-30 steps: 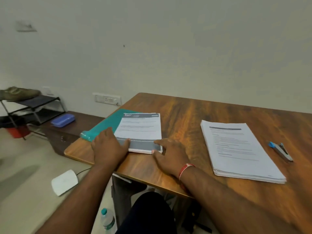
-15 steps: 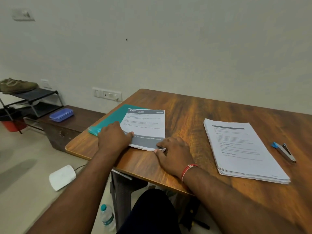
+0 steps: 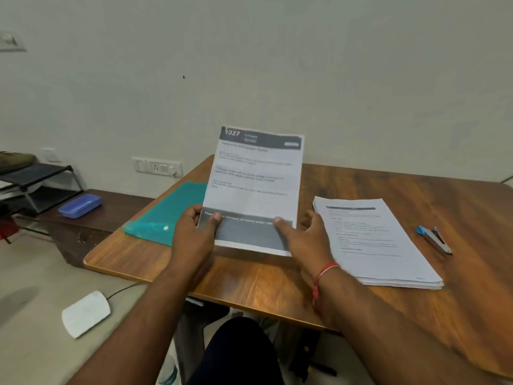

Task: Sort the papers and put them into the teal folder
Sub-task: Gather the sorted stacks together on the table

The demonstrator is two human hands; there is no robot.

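The papers (image 3: pixel 255 184) stood nearly upright over the table (image 3: pixel 249 276), printed face toward the camera, held at the bottom corners by both hands. The left hand (image 3: pixel 194 234) pinched the lower left corner, thumb (image 3: pixel 216 218) on the front and fingers behind. The right hand (image 3: pixel 302 237) pinched the lower right corner, thumb (image 3: pixel 280 224) on the dark band and fingers curled behind the edge. Whether the bottom edge touched the wood could not be told. The folder (image 3: pixel 169 215) lay flat just left of the papers, behind the left hand. A stack (image 3: pixel 374 240) lay to the right, with a stapler (image 3: pixel 434 240) beyond it.
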